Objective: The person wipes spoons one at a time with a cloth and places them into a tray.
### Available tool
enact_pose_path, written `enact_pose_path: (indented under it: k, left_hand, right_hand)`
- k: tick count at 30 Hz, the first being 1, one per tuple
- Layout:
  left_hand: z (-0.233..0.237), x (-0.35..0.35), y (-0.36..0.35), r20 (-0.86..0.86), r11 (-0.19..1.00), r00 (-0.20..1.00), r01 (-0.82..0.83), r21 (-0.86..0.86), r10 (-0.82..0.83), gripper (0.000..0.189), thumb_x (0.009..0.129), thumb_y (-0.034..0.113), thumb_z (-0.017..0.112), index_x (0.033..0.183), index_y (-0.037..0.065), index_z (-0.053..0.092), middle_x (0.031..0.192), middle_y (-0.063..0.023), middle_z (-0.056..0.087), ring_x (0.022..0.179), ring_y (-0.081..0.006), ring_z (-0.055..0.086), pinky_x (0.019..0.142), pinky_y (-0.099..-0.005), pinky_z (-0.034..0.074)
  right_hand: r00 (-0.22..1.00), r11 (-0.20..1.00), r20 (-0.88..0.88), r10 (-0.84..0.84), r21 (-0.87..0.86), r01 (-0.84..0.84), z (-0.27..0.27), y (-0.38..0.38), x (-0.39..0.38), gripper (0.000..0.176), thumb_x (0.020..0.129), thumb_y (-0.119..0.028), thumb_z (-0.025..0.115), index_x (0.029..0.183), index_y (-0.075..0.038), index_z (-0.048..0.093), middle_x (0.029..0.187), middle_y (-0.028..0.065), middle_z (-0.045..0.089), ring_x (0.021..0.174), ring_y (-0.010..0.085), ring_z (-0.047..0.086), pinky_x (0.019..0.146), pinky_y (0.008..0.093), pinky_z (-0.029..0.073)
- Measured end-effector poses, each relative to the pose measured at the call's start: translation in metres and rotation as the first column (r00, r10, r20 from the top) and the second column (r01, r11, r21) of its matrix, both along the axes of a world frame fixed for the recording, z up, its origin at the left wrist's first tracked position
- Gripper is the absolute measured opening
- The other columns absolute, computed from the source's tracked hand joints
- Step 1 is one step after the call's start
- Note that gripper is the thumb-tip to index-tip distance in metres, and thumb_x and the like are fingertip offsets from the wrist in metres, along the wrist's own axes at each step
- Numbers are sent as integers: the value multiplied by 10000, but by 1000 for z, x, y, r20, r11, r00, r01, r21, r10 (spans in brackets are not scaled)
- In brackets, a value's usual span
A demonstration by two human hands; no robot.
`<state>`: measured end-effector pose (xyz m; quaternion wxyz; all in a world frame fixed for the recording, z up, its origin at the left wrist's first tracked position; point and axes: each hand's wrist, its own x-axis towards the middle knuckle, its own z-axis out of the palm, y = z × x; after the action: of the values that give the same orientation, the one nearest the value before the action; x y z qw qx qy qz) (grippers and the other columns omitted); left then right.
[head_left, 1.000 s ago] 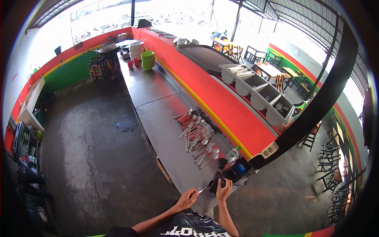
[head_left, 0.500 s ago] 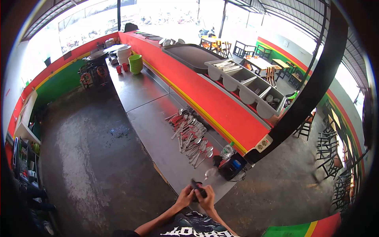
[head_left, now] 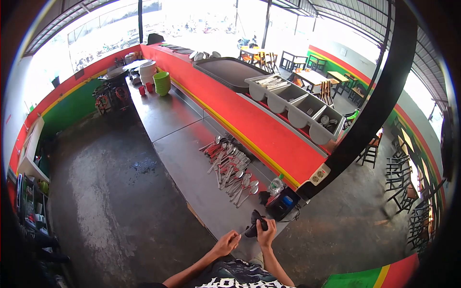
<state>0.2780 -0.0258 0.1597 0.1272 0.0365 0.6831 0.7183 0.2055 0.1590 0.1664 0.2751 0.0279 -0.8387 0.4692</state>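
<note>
At the near end of the steel counter, my right hand (head_left: 266,235) is closed around a bunched black cloth (head_left: 254,223). My left hand (head_left: 227,244), just left of it, pinches the thin handle of a spoon (head_left: 243,233), whose far end is hidden in the cloth. Beyond my hands a loose pile of cutlery (head_left: 230,163) lies on the counter. Spoons are at its near side, with several red-handled pieces farther off.
A black device with a blue panel (head_left: 286,200) and a clear plastic bottle (head_left: 276,184) stand at the right edge. Grey cutlery bins (head_left: 288,98) and dark trays (head_left: 221,72) rest on the red ledge. Green bowls (head_left: 162,84) are stacked on the far counter (head_left: 180,114).
My right hand has moved up and right with the black cloth, and my hands have drawn apart. The spoon's bowl, visible before beyond my hands, is now covered.
</note>
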Motion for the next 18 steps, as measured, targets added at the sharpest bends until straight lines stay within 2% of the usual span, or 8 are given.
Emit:
enact_pose_path:
  k: [6,7,9,10,12,14,15,18]
  left_hand:
    - [-4,4,-5,-53,999,998,-39,19,40,210,1036,228,510,974,28,533,665,11,499,581,-59,441,537,-237,366]
    - [-7,4,-5,-30,997,998,-57,47,58,218,1040,233,503,979,26,536,667,11,494,582,-61,438,538,-237,365]
    - [-9,4,-4,16,991,996,-91,102,90,236,1047,245,490,988,22,541,672,11,484,582,-64,433,540,-237,363]
    - [-7,4,-3,58,983,993,-107,151,99,252,1053,259,477,976,27,537,669,15,467,578,-65,418,538,-237,357]
    - [-1,3,1,142,958,984,-145,246,112,288,1063,289,450,952,35,529,664,24,434,570,-68,389,534,-237,346]
    - [-5,2,7,210,928,974,-151,341,82,319,1069,322,421,918,56,510,663,37,402,561,-68,356,521,-237,318]
    - [-10,1,10,243,909,968,-155,387,61,335,1072,339,407,901,67,501,662,43,385,556,-68,340,515,-237,305]
    - [-28,-2,17,346,937,938,-103,334,-20,364,1068,373,390,834,106,469,650,50,381,569,-64,350,521,-251,299]
  right_hand:
    - [981,983,80,-178,-23,180,-12,19,-13,249,828,-178,733,942,29,654,910,171,635,869,337,619,791,379,482]
    - [972,974,78,-222,-28,225,-26,24,-17,230,854,-175,711,947,27,651,914,133,649,855,298,637,786,365,488]
    - [945,930,277,-172,-272,249,-44,35,-22,237,868,-188,706,954,25,649,919,101,651,836,258,647,764,355,495]
    - [922,882,367,-126,-385,273,-49,39,-24,240,875,-194,704,958,25,648,921,85,652,826,238,653,753,351,499]
    - [871,689,427,242,-708,156,-46,46,-17,235,929,-232,680,1027,-23,636,941,44,658,849,170,658,754,320,534]
    - [723,385,336,603,-917,105,-30,48,-6,247,946,-252,670,1081,-51,622,952,39,661,872,156,661,769,312,553]
    - [656,378,351,669,-920,106,-22,45,1,295,954,-283,660,1140,-63,592,977,24,656,895,139,662,798,316,571]
    - [513,271,247,822,-962,30,-30,32,15,296,956,-278,657,1141,-55,596,991,17,658,881,134,664,807,317,568]
